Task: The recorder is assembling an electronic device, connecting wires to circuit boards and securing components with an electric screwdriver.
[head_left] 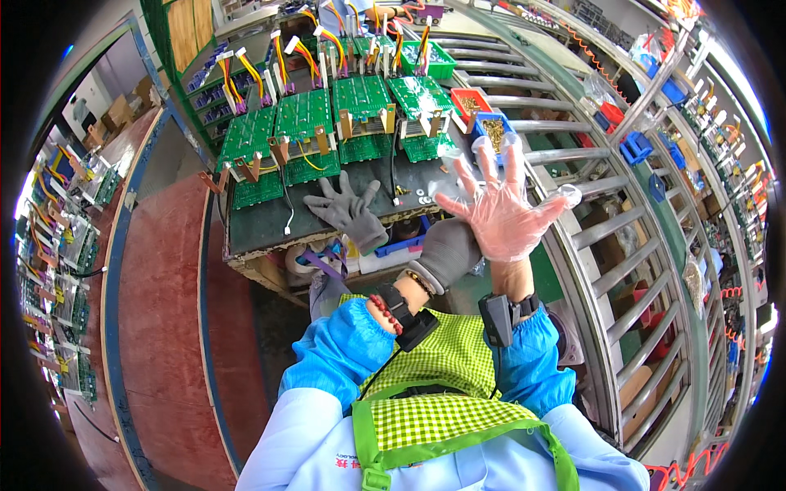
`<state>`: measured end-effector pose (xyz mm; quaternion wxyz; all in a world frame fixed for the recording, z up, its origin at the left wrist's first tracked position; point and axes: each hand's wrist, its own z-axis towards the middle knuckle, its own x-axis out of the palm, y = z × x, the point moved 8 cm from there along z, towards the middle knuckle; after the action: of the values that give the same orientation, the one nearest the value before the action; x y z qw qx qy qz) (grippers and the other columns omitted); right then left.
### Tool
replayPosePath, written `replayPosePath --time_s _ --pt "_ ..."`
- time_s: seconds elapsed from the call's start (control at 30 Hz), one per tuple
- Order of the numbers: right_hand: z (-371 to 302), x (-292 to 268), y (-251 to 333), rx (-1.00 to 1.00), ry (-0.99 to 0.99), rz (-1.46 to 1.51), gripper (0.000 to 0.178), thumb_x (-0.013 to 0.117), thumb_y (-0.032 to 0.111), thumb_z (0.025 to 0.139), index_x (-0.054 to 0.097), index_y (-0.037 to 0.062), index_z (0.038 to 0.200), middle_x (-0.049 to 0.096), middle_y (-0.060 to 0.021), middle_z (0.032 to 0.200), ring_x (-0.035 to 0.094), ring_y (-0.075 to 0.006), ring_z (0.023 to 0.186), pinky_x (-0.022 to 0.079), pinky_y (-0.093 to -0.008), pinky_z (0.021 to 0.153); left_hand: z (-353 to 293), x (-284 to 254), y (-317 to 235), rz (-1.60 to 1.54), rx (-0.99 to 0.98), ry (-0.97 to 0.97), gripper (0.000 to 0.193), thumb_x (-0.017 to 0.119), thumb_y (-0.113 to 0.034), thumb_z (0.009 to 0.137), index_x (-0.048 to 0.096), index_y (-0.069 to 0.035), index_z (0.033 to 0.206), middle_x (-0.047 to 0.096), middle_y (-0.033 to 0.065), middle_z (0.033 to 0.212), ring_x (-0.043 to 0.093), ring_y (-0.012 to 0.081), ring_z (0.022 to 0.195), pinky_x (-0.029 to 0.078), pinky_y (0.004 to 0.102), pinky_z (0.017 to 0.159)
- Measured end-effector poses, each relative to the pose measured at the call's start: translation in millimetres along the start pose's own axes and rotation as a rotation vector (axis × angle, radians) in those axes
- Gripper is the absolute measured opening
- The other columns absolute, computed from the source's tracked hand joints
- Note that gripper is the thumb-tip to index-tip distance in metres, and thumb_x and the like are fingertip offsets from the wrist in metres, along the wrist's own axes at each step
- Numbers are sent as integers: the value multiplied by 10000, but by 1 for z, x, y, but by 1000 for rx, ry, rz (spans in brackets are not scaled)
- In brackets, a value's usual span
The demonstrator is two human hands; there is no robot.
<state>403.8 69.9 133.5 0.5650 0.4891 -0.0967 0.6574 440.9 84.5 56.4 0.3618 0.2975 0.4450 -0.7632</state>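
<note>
My right hand [501, 219] wears a thin clear plastic glove and is held up, palm toward me, fingers and thumb spread wide. It holds nothing. My left hand [450, 250], in a grey knit glove, reaches across to the wrist side of the right hand. Its fingers are hidden behind the right palm, so I cannot see whether they grip anything. A second grey glove [350, 214] lies unworn at the front of the dark workbench [266, 227]. Behind it stand several green circuit boards [304, 113] in stacked assemblies with upright wires.
A blue bin [494, 131] of brass-coloured small parts and a red bin [470, 100] sit beside the boards, with a green bin [434, 61] farther back. A roller conveyor [610, 233] runs along my right. More board assemblies [65, 278] line the far left.
</note>
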Motion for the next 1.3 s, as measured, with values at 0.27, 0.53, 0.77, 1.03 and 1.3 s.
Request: replayPosePath --time_s 0.27,0.53,0.77,1.03,1.3 --pt "9 -2 17 -61 -136 -455 1132 261 955 666 138 250 1543 104 -77 1606 139 -307 1465 203 -649 1089 -11 -7 -18 -104 147 10 144 601 -249 810 653 -131 874 639 136 698 640 328 691 494 462 608" --pt "6 -31 20 -61 -385 -262 1136 325 961 637 232 258 1525 253 -62 1558 142 -472 1414 297 -643 1049 -11 -9 -38 124 269 261 117 584 -209 797 652 -119 827 647 111 673 652 320 626 508 452 552" --pt "-5 -44 14 24 -216 17 1090 576 812 669 166 291 1533 191 -124 1560 293 -452 1358 416 -572 980 -21 4 -61 267 396 403 140 580 -197 789 678 -100 812 655 131 700 660 329 656 519 452 587" --pt "15 -48 60 -102 -294 -2143 339 689 237 833 612 111 1138 625 -145 1020 610 -334 981 500 -411 849 -11 -50 -18 -193 -8 4 352 708 -354 797 621 -67 982 646 147 798 645 342 754 504 446 670" --pt "5 -66 28 153 -166 -2405 278 497 299 920 643 64 886 654 -155 896 633 -332 871 490 -416 763 1 -62 -42 203 291 -106 443 693 -299 763 518 -73 1101 590 110 874 618 297 801 493 408 667"
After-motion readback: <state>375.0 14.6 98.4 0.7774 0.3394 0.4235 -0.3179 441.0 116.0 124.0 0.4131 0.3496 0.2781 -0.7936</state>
